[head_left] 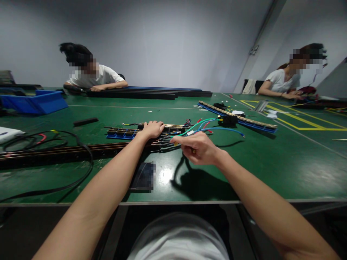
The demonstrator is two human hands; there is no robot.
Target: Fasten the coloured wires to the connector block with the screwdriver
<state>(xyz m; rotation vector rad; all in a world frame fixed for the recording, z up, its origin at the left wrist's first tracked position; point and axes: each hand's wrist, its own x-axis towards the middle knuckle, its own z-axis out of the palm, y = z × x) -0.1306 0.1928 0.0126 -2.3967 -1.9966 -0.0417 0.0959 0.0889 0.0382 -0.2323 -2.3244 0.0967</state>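
A long black rail (116, 147) with copper-coloured strips runs along the table from the left, and several dark wires leave its right end. My left hand (153, 130) is over that end, fingers curled down onto the rail. Just right of it, my right hand (199, 148) is closed in a pinch around a yellow wire, mostly hidden by the fingers. Green (193, 127) and blue (227, 130) wires, some red-tipped, spread out behind my right hand. Shorter blue-based strips (121, 133) lie behind the rail. A dark flat phone-like device (143, 177) is near my left forearm.
A blue-based strip (244, 121) lies diagonally at the right. A black cable (88, 162) loops at the left, near a blue bin (38, 102). Black bars (135, 94) line the far edge, where one person (104, 76) sits; another person (283, 83) works far right.
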